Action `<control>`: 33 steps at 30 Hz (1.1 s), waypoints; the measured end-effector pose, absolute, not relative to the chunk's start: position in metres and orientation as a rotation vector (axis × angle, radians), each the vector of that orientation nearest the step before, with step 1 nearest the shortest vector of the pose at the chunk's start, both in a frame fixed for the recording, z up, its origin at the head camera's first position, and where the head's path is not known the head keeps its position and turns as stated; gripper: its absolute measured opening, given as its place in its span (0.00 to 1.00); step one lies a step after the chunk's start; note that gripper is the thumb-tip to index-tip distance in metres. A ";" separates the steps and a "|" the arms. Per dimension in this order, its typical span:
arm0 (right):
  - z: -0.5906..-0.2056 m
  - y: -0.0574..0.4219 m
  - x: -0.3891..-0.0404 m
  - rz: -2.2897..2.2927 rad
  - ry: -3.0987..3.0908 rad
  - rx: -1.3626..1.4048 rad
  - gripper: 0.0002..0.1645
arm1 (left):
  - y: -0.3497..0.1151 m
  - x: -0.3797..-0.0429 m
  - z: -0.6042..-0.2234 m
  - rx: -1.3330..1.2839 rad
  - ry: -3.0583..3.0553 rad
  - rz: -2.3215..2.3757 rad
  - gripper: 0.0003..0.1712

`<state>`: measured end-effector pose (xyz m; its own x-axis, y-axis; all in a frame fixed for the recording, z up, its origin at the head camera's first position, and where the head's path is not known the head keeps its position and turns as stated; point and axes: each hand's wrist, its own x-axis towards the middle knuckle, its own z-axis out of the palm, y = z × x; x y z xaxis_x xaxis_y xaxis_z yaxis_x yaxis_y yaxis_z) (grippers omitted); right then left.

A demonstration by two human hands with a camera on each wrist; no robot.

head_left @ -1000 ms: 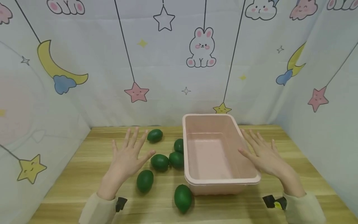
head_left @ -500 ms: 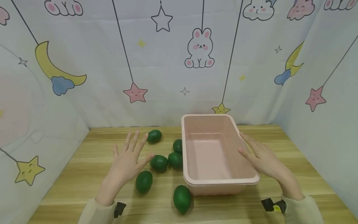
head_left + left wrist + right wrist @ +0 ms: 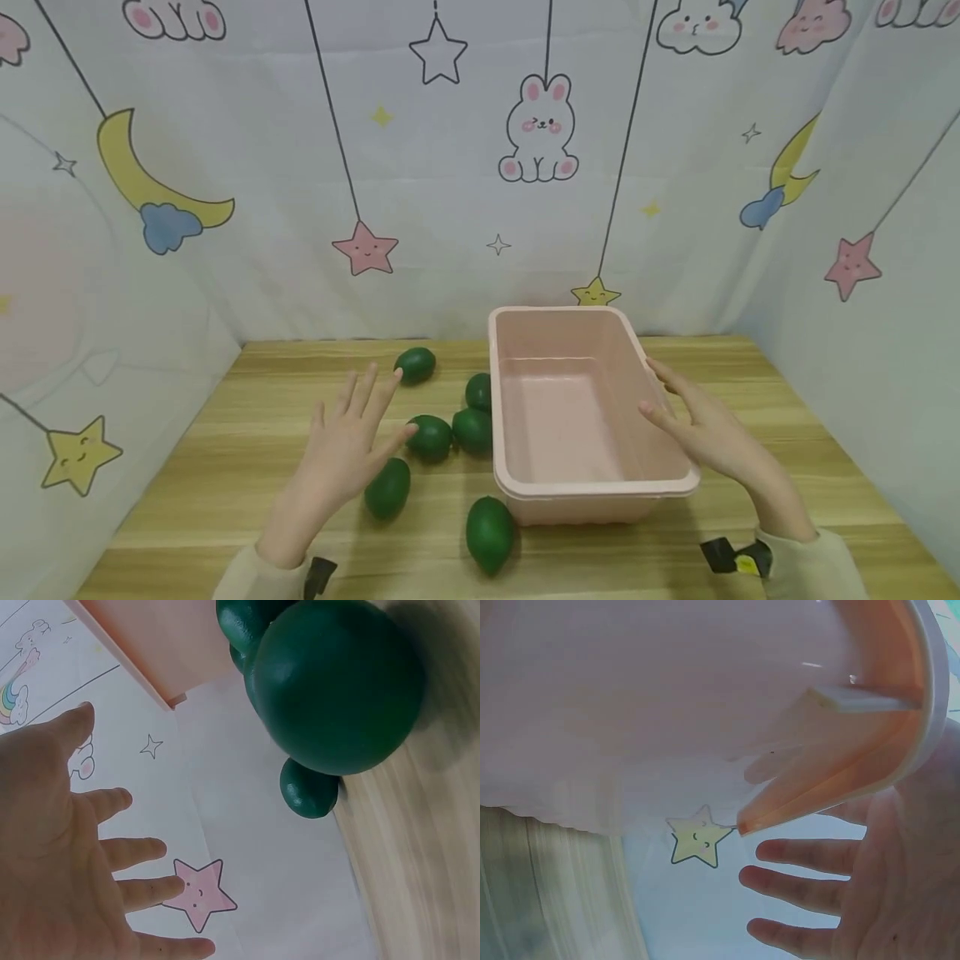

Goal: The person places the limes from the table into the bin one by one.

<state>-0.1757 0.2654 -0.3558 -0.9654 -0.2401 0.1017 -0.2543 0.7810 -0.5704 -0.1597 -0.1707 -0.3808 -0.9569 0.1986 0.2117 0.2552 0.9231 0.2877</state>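
Note:
Fingers spread and palm down, my left hand hovers over the left of the table, its thumb overlapping a dark green, lime-like fruit in the head view. The left wrist view shows that palm holding nothing, with a large green fruit close by. My right hand is at the right side of a pink plastic tub, thumb over the rim and fingers extended along the outer side. In the right wrist view, its straight fingers sit below the tub's rim. Nothing lies inside the tub.
More green fruits lie left of the tub: one at the back, two against its left side, one nearer the left wrist and one at the front. A patterned white curtain encloses the wooden table.
My right hand's spread fingers have drawn together and lowered beside the tub's rim. The left hand has lowered slightly, still spread. The tub and fruits stay in place.

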 end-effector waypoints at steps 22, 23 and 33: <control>-0.360 0.270 -0.176 1.230 -2.828 0.361 0.34 | -0.169 -0.147 -0.396 -0.391 -2.874 -0.515 0.44; -0.361 0.270 -0.177 1.238 -2.823 0.360 0.34 | -0.169 -0.146 -0.396 -0.389 -2.874 -0.520 0.44; -0.362 0.271 -0.176 1.304 -2.812 0.340 0.32 | -0.169 -0.141 -0.401 -0.426 -2.858 -0.527 0.44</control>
